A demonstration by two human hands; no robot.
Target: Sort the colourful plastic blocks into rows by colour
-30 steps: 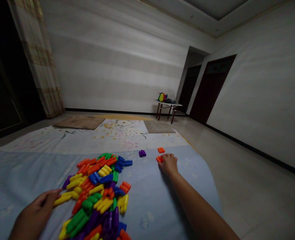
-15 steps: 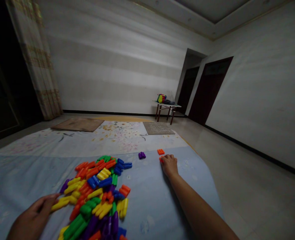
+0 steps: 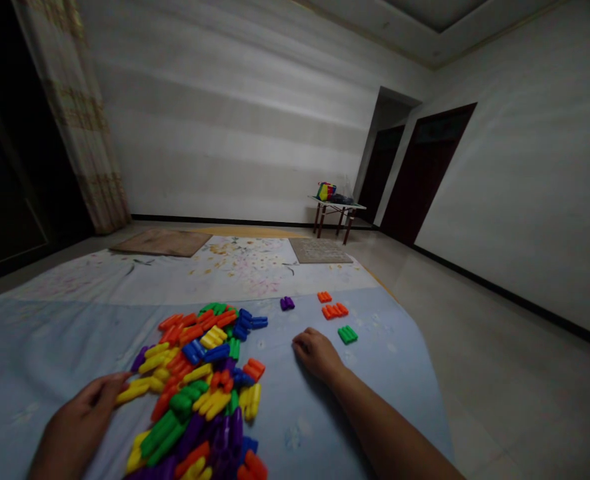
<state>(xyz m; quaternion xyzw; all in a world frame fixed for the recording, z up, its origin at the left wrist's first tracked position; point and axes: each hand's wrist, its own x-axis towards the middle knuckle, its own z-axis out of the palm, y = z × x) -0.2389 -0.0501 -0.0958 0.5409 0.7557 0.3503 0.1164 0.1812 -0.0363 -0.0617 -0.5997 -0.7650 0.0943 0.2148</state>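
Observation:
A heap of red, yellow, green, blue and purple plastic pieces point(image 3: 189, 393) lies on the blue part of the cloth. At its left edge my left hand point(image 3: 82, 420) pinches a yellow piece point(image 3: 133, 392). My right hand point(image 3: 317, 353) rests over the cloth right of the heap, fingers curled; whether anything is under them is hidden. Beyond it sit a purple piece point(image 3: 287, 303), a small orange piece point(image 3: 324, 297) and, just nearer, more orange pieces point(image 3: 335, 311) side by side. A green piece point(image 3: 347, 334) lies right of my right hand.
At the far side of the cloth point(image 3: 245, 267) lie a brown board point(image 3: 165, 243) on the left and a patterned mat point(image 3: 319, 251) on the right. Against the back wall stands a small table point(image 3: 342, 203) with a colourful bag point(image 3: 326, 192).
My right hand has moved left and nearer, away from the orange pieces, which now show fully. The green piece at right is now visible. My left hand stays at the yellow piece.

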